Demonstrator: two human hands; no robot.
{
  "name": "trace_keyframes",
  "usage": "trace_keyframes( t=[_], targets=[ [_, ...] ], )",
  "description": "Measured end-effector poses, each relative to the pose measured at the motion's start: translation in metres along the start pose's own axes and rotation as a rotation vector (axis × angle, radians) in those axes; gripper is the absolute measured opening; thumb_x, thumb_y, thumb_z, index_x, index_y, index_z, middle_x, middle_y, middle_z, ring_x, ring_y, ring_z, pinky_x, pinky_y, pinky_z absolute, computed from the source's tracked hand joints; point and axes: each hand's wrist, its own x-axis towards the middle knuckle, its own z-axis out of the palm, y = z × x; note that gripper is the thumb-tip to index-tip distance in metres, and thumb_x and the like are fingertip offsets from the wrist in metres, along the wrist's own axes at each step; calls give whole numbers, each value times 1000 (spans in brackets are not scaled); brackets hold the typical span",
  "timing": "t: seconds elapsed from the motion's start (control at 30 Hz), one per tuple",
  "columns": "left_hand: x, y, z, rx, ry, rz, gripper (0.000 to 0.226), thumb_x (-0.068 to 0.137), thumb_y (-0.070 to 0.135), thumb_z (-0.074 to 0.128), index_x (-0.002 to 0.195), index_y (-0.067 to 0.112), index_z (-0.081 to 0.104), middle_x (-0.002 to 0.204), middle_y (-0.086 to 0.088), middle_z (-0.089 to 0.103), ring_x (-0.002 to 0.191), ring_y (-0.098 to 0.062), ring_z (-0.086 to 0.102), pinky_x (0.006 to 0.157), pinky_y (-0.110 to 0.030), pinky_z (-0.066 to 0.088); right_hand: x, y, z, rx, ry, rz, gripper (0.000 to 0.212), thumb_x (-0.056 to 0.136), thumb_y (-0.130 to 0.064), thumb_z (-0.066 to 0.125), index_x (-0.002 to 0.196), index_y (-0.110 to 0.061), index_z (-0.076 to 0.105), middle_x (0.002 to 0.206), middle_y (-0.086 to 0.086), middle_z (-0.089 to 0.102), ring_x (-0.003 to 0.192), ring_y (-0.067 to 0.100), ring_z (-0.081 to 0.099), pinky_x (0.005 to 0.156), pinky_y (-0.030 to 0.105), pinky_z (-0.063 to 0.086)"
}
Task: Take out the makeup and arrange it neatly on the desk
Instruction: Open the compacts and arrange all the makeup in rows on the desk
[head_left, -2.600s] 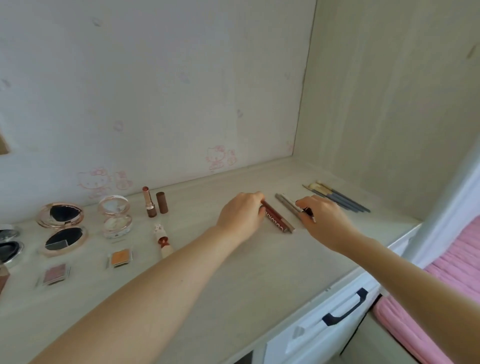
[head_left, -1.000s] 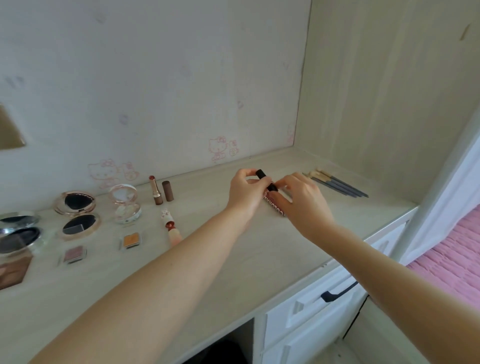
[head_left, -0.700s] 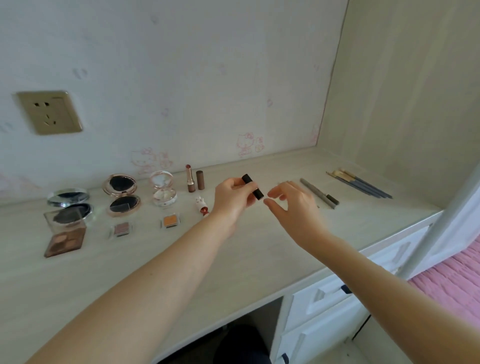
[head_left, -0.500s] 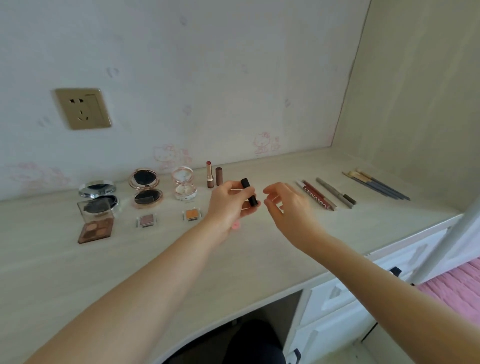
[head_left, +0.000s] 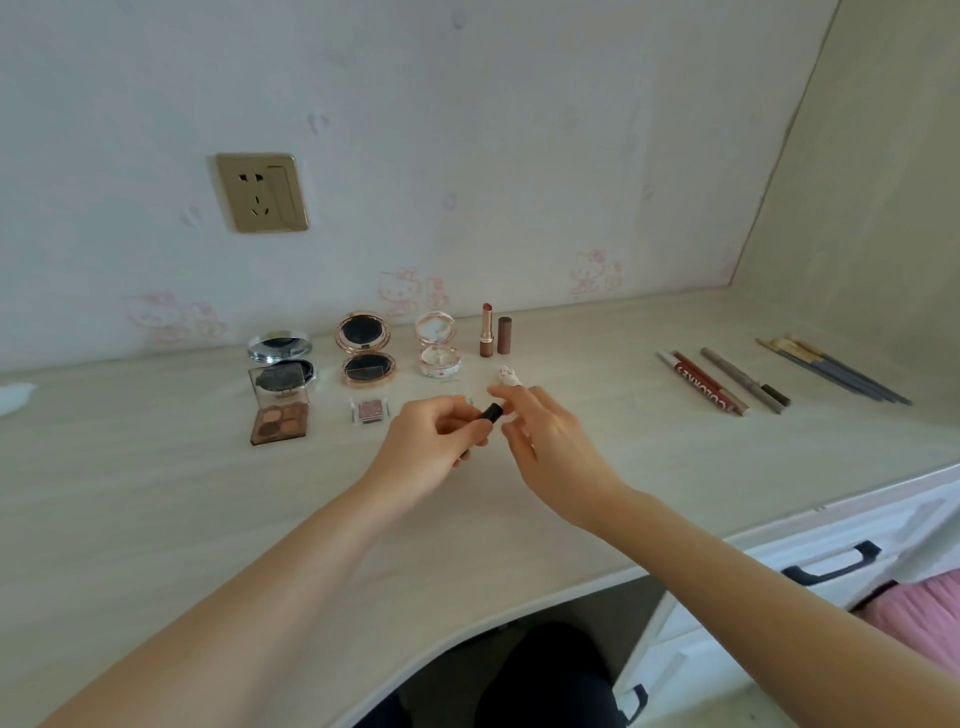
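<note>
My left hand (head_left: 431, 449) grips a small black tube (head_left: 488, 415) above the middle of the desk (head_left: 156, 509). My right hand (head_left: 550, 447) hovers beside the tube's end with loosely bent fingers and holds nothing. Behind the hands stand an open lipstick (head_left: 486, 331) and its brown cap (head_left: 504, 335). A white lipstick (head_left: 510, 376) lies partly hidden behind my right fingers. To the left sit open compacts (head_left: 365, 349) (head_left: 437, 347) (head_left: 281, 358), an eyeshadow palette (head_left: 279, 420) and a small pink pan (head_left: 369, 410).
On the right of the desk lie a red pencil (head_left: 706, 383), a grey pencil (head_left: 744, 380) and several brushes (head_left: 831, 369). A wall socket (head_left: 262, 192) is above the compacts. White drawers with a dark handle (head_left: 831, 564) are below the desk edge at the right.
My left hand has carried the black tube from the pencils on the right toward the middle of the desk. My right hand let go of the pencils and followed. The view swung left.
</note>
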Motion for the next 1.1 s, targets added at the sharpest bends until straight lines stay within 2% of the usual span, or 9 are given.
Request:
trace_keyframes(
  t=[0.13,0.23,0.37,0.47,0.57,0.67,0.77,0.93,1.1],
  targets=[
    [-6,-11,-11,159,21,117,12,82,20,72,86,31,71,78,11,72,69,4,62,63,-8,42,-2,-7,15,6,-30,-13,37,95,-4,47,131,-12,53,121,6,53,109,22,53,94,33,43],
    [-13,-21,-12,340,64,229,15,81,20,73,95,27,71,86,13,70,79,3,61,68,-4,40,-4,-9,22,11,-55,-13,33,95,-6,48,127,-9,56,120,6,53,110,20,52,93,32,42],
    [-15,-33,-12,442,138,291,20,79,19,76,98,21,69,93,2,67,80,-7,59,71,-3,37,-6,-9,24,-8,-69,-35,27,97,-12,48,120,-10,62,113,5,59,104,18,54,91,29,41],
    [-16,-38,-13,477,171,335,24,78,21,77,100,20,68,91,1,63,75,0,53,72,-3,36,-8,-11,23,14,-53,-31,23,96,-11,52,114,-9,65,106,5,61,98,19,57,88,30,43],
    [-19,-34,-15,589,175,460,19,79,20,76,94,12,68,82,-1,61,76,-12,55,71,-18,43,-10,-13,22,6,-31,-37,19,95,-12,53,110,-8,65,103,4,62,96,19,56,87,32,44],
    [-21,-29,-15,809,188,619,15,84,20,71,87,6,66,74,-3,61,74,-23,56,63,-37,48,-13,-13,23,-35,-13,-53,18,96,-12,52,110,-7,63,104,4,63,97,22,56,86,37,44],
    [-22,-25,-15,974,152,646,25,93,26,51,90,7,66,79,-3,62,77,-25,57,64,-39,49,-15,-14,25,-96,-1,-84,19,96,-10,52,111,-6,62,102,5,65,95,26,57,85,40,45],
    [-27,-23,-17,1144,41,563,43,98,32,21,95,12,59,86,0,58,85,-25,52,70,-37,44,-16,-15,25,-196,16,-164,19,94,-9,54,107,-5,67,86,7,62,77,27,54,73,40,48],
    [-27,-23,-21,1134,-8,534,41,99,39,23,104,15,56,79,2,56,83,-23,44,72,-37,40,-19,-16,23,-183,33,-201,18,93,-10,55,105,-5,67,85,6,62,77,27,54,73,41,49]
  ],
)
